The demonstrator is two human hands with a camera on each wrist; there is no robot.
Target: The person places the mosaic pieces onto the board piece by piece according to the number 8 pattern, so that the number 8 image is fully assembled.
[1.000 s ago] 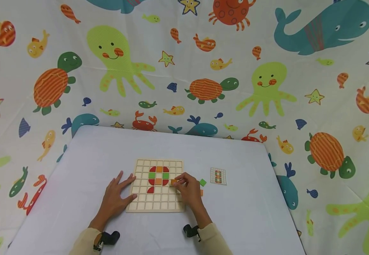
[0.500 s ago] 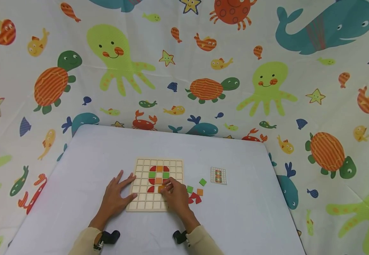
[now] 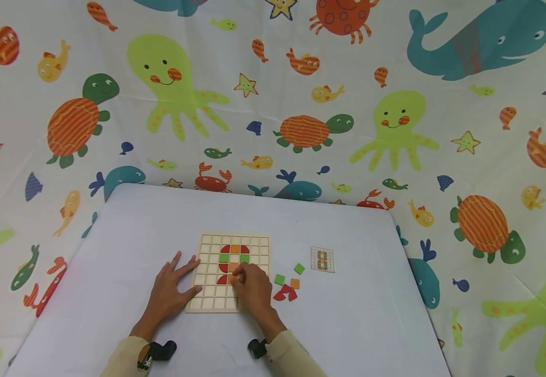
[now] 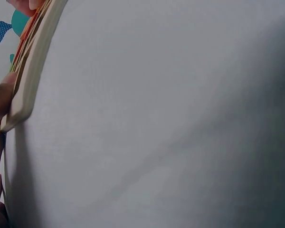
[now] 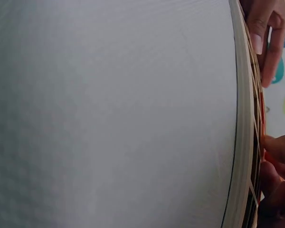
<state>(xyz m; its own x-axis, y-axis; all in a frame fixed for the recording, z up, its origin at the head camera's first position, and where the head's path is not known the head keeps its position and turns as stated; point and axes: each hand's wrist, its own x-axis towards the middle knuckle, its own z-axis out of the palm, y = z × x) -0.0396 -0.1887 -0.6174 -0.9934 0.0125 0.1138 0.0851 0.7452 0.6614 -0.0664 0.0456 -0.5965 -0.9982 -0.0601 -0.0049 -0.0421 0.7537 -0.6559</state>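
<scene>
A pale wooden grid board (image 3: 208, 299) lies on the white table, with red, green and orange tiles set in its middle cells. My right hand (image 3: 255, 290) is over the board, its fingertips pinching an orange square tile (image 3: 230, 280) beside a red rounded tile (image 3: 222, 279). The hand covers part of the board's lower right. My left hand (image 3: 171, 288) rests with spread fingers, thumb and fingertips on the board's left edge. Seen from the left wrist, fingers (image 4: 0, 102) touch the board's rim (image 4: 31, 85). In the right wrist view, fingertips (image 5: 270, 142) meet the board's surface.
Right of the board lie loose tiles: two green squares, one of them a green tile (image 3: 299, 268) farther back, an orange square (image 3: 294, 283) and several red pieces (image 3: 292, 295). A small pattern card (image 3: 322, 259) lies farther right. Behind the table (image 3: 348, 314) hangs a sea-animal cloth (image 3: 235, 104).
My right hand has carried the orange tile leftward and down from the board's right side into a cell beside the lower red tile. My left hand has stayed at the left edge.
</scene>
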